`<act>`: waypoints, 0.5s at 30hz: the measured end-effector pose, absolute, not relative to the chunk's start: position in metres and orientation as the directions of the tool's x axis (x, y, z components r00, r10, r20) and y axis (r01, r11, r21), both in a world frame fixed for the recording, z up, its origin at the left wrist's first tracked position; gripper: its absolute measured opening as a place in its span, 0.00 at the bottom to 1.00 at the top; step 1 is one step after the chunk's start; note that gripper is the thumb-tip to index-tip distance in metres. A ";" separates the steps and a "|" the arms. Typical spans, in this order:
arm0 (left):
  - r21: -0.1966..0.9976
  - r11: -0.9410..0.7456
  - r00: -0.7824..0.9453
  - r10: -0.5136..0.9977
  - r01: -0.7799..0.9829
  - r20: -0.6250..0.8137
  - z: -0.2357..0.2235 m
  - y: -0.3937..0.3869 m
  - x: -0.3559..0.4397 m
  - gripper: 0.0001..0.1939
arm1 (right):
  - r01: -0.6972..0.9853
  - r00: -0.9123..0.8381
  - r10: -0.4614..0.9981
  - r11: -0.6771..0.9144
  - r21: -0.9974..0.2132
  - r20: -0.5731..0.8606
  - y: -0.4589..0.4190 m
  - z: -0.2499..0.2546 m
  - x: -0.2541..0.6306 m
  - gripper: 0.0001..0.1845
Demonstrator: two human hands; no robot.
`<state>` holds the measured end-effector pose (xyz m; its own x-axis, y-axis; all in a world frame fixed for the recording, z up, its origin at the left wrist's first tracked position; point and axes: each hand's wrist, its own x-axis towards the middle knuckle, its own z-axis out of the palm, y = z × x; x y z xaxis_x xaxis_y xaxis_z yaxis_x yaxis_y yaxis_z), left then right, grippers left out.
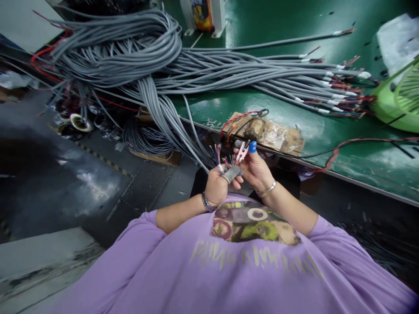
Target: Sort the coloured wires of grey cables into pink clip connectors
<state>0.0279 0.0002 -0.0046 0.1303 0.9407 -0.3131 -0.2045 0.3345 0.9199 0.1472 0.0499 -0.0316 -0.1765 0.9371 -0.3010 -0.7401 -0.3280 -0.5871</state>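
My left hand (217,186) is closed around the end of a grey cable, from which thin coloured wires (217,153) fan upward. A grey, sleeve-like piece (231,173) lies across its fingers; I cannot tell whether it is a finger cover or a separate part. Close beside it, my right hand (255,171) pinches a small pale pink clip-like piece (242,152) against more coloured wires (230,161). One fingertip of that hand wears a blue cover (252,147). Both hands are in front of my body, just off the bench edge.
A large bundle of grey cables (118,52) covers the green bench (278,22), with stripped ends (347,93) to the right. A stained block (268,133) with wired tools sits at the bench edge. A green fan (402,96) stands at right. Coiled cable (147,141) lies below left.
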 end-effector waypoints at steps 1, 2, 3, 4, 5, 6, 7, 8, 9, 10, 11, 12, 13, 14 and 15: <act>0.920 0.338 0.136 0.939 -0.198 -0.316 -0.005 0.000 0.028 0.19 | -0.743 -0.182 0.936 -0.332 -0.581 -0.302 0.050 -0.032 0.147 0.24; 0.920 0.339 0.140 0.939 -0.196 -0.316 -0.006 0.000 0.027 0.19 | -0.747 -0.187 0.933 -0.338 -0.573 -0.307 0.049 -0.032 0.146 0.24; 0.921 0.337 0.143 0.939 -0.197 -0.313 -0.006 0.000 0.027 0.19 | -0.751 -0.192 0.930 -0.345 -0.563 -0.314 0.049 -0.032 0.146 0.24; 0.921 0.334 0.145 0.940 -0.202 -0.309 -0.006 -0.001 0.026 0.19 | -0.755 -0.197 0.926 -0.352 -0.554 -0.321 0.048 -0.032 0.146 0.24; 0.921 0.327 0.147 0.942 -0.212 -0.301 -0.007 -0.001 0.026 0.19 | -0.758 -0.204 0.924 -0.358 -0.545 -0.324 0.047 -0.031 0.146 0.24; 0.920 0.320 0.149 0.945 -0.225 -0.292 -0.007 -0.002 0.025 0.19 | -0.761 -0.211 0.923 -0.362 -0.539 -0.322 0.046 -0.030 0.147 0.25; 0.919 0.316 0.153 0.946 -0.237 -0.286 -0.007 -0.003 0.023 0.18 | -0.764 -0.215 0.923 -0.363 -0.534 -0.319 0.045 -0.030 0.147 0.25; 0.916 0.315 0.157 0.946 -0.248 -0.283 -0.007 -0.004 0.022 0.18 | -0.767 -0.217 0.923 -0.363 -0.529 -0.318 0.044 -0.030 0.148 0.26; 0.913 0.318 0.163 0.945 -0.255 -0.284 -0.008 -0.005 0.020 0.18 | -0.769 -0.218 0.922 -0.364 -0.526 -0.320 0.043 -0.030 0.150 0.27; 0.908 0.328 0.175 0.941 -0.260 -0.289 -0.009 -0.006 0.018 0.18 | -0.770 -0.216 0.920 -0.366 -0.522 -0.325 0.042 -0.030 0.152 0.28; 0.903 0.343 0.196 0.934 -0.261 -0.298 -0.010 -0.006 0.015 0.18 | -0.771 -0.214 0.918 -0.368 -0.519 -0.334 0.042 -0.031 0.154 0.29; 0.895 0.360 0.222 0.925 -0.262 -0.307 -0.011 -0.006 0.013 0.18 | -0.771 -0.211 0.915 -0.372 -0.518 -0.343 0.041 -0.032 0.157 0.29; 0.888 0.375 0.250 0.917 -0.266 -0.312 -0.012 -0.006 0.011 0.19 | -0.769 -0.208 0.912 -0.376 -0.518 -0.353 0.041 -0.033 0.160 0.29; 0.882 0.383 0.275 0.910 -0.274 -0.310 -0.013 -0.004 0.010 0.21 | -0.766 -0.205 0.910 -0.378 -0.520 -0.360 0.041 -0.034 0.163 0.28; 0.880 0.378 0.292 0.910 -0.287 -0.295 -0.014 -0.003 0.008 0.23 | -0.761 -0.202 0.908 -0.381 -0.526 -0.366 0.041 -0.036 0.167 0.27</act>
